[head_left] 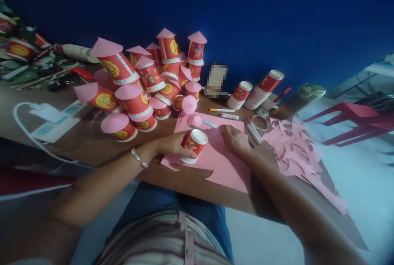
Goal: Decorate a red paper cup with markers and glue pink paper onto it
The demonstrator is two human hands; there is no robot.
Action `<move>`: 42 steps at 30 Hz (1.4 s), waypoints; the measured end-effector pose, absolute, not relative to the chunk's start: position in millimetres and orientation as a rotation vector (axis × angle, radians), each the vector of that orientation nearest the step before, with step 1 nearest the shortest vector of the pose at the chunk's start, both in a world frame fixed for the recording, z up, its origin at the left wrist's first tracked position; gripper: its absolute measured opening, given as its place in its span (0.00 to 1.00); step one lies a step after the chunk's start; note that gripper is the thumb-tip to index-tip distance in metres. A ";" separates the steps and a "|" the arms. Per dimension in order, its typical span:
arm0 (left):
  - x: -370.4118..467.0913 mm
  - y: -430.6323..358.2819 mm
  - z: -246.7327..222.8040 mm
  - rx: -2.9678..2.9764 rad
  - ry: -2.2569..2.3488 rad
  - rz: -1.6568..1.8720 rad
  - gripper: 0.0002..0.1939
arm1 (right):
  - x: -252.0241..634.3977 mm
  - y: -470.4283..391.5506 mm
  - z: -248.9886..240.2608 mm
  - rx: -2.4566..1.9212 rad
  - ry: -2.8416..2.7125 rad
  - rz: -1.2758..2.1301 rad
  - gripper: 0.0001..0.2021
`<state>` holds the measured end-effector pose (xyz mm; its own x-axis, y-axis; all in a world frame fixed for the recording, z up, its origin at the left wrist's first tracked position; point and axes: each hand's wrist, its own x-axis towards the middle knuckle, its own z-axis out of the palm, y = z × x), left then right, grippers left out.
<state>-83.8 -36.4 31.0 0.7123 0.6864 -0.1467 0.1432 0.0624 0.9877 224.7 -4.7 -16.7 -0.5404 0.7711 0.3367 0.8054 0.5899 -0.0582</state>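
My left hand is wrapped round a red and white paper cup, its white base upward, above the front edge of pink paper sheets. Over the right part of those sheets is my right hand, its fingers closed at the end of a thin light-blue strip or pen; which of the two is unclear. Two small pink cones sit just beyond the cup.
Several red cups with pink cone roofs crowd the left. Stacked cups, markers, tape and pink scraps lie right. A power strip and cable are far left; a red stool stands beyond the table.
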 end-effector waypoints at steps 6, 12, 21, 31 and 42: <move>-88.5 -28.7 24.4 1.503 0.709 0.474 0.32 | 207.4 -16.9 -8.4 -1.379 -2.329 -0.127 0.13; -87.6 -30.8 20.2 1.515 0.714 0.542 0.31 | 184.3 -3.1 -9.5 -1.361 -2.201 0.069 0.10; -79.4 -33.1 1.8 1.731 0.911 0.898 0.45 | 144.7 58.5 13.5 -1.322 -2.043 0.113 0.23; -128.9 -71.2 10.1 2.067 1.128 1.110 0.44 | 125.5 89.2 -0.7 -1.422 -2.175 0.188 0.39; -126.5 -73.5 2.9 2.087 1.394 1.213 0.20 | 119.1 81.2 32.4 -1.464 -2.193 0.139 0.32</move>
<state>-126.5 -73.5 2.9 0.1480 0.8765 0.4581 0.5746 -0.4532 0.6815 119.1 81.2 32.4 -0.3000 0.8898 0.3440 0.8392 0.4176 -0.3484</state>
